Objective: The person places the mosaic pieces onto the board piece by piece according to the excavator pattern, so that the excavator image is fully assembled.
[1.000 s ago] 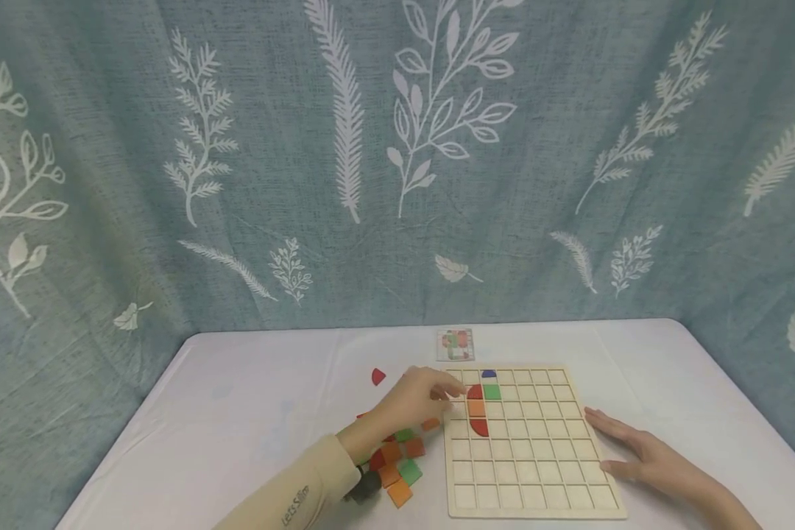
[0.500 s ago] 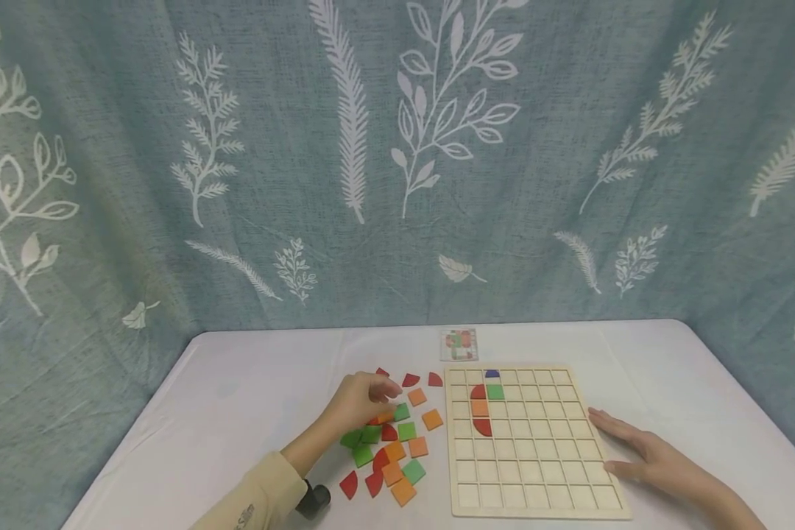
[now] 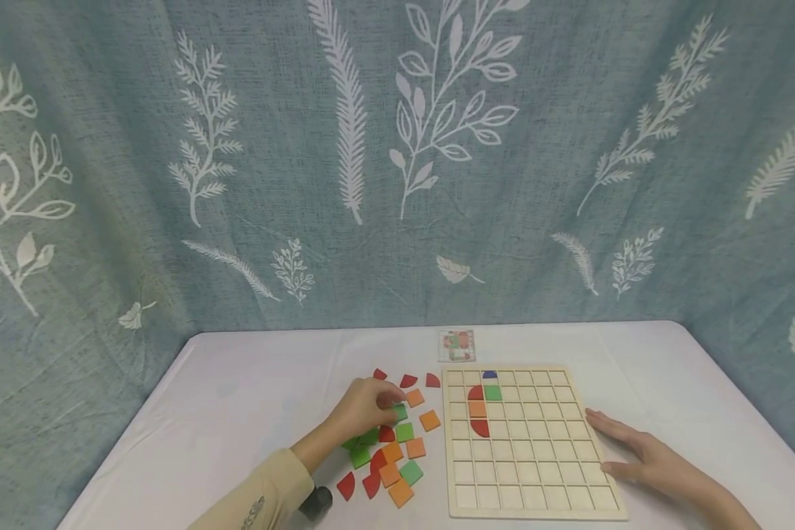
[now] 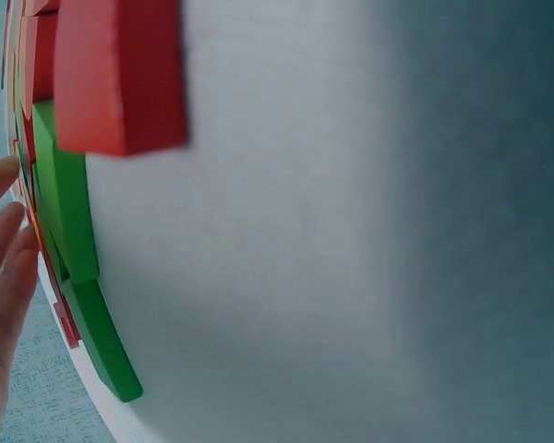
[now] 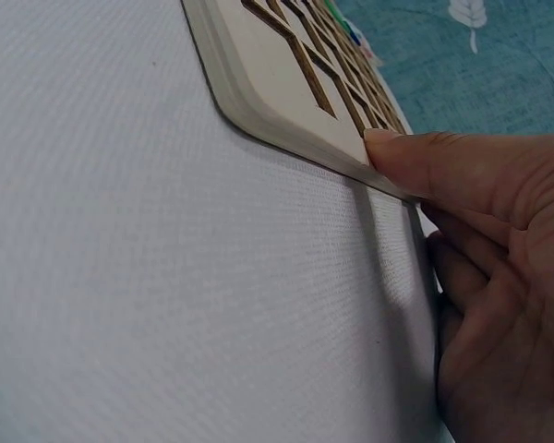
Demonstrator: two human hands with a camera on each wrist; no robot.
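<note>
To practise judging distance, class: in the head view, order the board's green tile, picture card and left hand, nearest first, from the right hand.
1. Green tile, left half of the board.
2. Picture card, beyond the board.
3. Left hand, at the loose pieces.

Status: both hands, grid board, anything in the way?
Left hand at the loose tiles, grip unclear. Right hand touching edge of grid board. Five placed tiles on it; no obstruction visible over it.

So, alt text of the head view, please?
The left hand is over loose red, green and orange pieces on a white table, fingers by a green tile; the right hand rests against the right edge of a gridded board. Five pieces sit in its upper left; a picture card lies beyond it.
</note>
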